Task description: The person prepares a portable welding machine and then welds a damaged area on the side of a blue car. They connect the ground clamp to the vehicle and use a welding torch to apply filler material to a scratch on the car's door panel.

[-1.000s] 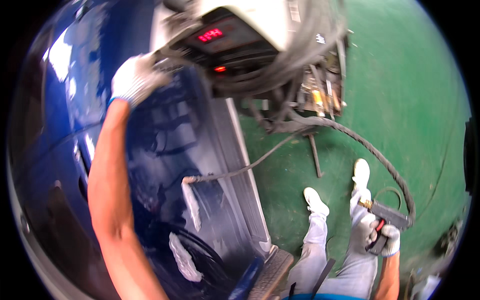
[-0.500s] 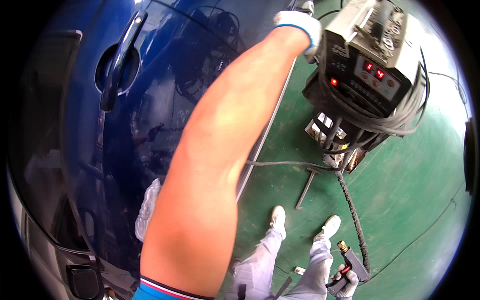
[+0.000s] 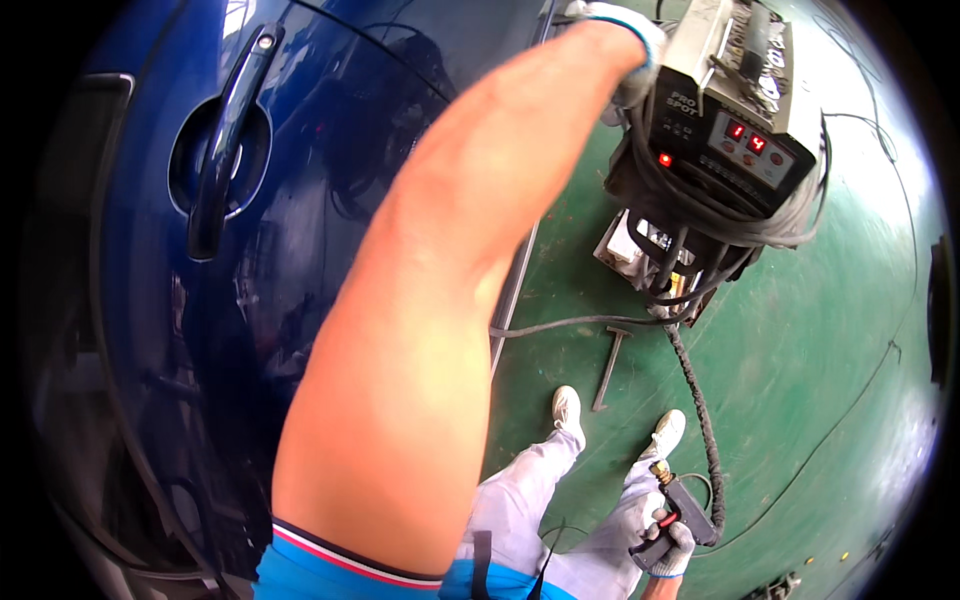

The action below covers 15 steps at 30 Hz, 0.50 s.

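Note:
My left arm stretches across the middle of the view. My left hand (image 3: 628, 38), in a white glove with a blue cuff, is at the top beside the boxy spot-welding machine (image 3: 672, 120); its fingers are hidden from me. The machine has a lit red display and a thick cable coiled around it. Low on the right, my right hand (image 3: 676, 552), also gloved, is wrapped around the grip of a grey spot-welding gun (image 3: 690, 508). A brass tip points up from the gun, and a sleeved cable (image 3: 700, 400) runs from it toward the machine.
The blue car door (image 3: 330, 200) with its handle (image 3: 222, 160) fills the left side. On the green floor (image 3: 800, 380) lies a T-shaped metal bar (image 3: 608, 370), in front of my shoes. A cable (image 3: 580, 327) crosses between door and machine. Thin cords trail at right.
The whole view has shifted slightly. My left hand sits a little higher and farther right in it. The gun in my right hand appears slightly higher and farther left. A clear plastic piece has left sight.

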Available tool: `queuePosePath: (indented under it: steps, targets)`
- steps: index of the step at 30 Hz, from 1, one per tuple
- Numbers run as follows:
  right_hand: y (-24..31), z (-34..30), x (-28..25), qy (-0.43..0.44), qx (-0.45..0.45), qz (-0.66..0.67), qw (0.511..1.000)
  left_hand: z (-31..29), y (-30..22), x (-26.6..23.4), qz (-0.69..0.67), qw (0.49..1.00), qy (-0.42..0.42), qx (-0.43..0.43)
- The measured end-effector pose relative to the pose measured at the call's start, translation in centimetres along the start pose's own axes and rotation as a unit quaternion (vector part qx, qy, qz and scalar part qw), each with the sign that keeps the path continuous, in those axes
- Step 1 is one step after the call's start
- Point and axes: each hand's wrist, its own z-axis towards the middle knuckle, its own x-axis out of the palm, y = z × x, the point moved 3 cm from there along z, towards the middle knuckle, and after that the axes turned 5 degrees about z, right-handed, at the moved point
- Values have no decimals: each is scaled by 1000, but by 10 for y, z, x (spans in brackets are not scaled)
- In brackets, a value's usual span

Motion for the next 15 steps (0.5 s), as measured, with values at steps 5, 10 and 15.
queuePosePath:
  steps: [5, 10, 15]
  targets:
    - [-31, -7, 54, 69, -35, 45, 996, -35, 14, 3, 25, 993, 106, 37]
    - [-23, -12, 6, 21, -30, 121, 992, -100, -11, 74, 13, 991, 134, -8]
    - [8, -13, -26, 76, -17, 164, 983, -225, -42, 144, -150, 965, 36, -214]
